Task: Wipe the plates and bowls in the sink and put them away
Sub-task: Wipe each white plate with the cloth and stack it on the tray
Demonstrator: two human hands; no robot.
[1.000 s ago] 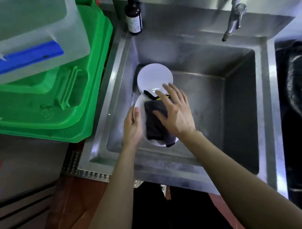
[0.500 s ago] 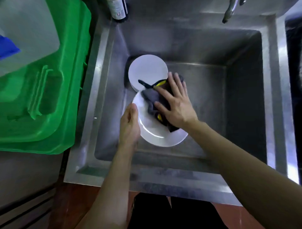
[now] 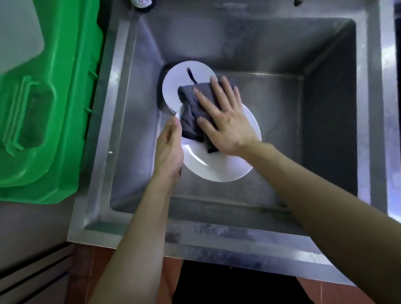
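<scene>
The bottle (image 3: 142, 2) and tap (image 3: 298, 2) are cut off at the top edge; the cloth (image 3: 191, 112) hides the plate's (image 3: 217, 167) middle.

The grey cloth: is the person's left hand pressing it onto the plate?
No, the right hand presses the grey cloth; the left hand holds the plate.

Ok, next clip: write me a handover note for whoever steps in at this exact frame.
Left hand: grips the left rim of the white plate, held over the steel sink.
Right hand: flat, fingers straight, pressing the grey cloth onto the plate's upper half.
A second white dish lies in the sink behind, partly under the cloth.
Done: nothing shown put away.
Left: finish wiping this plate, wipe the other dish, put both away.
</scene>
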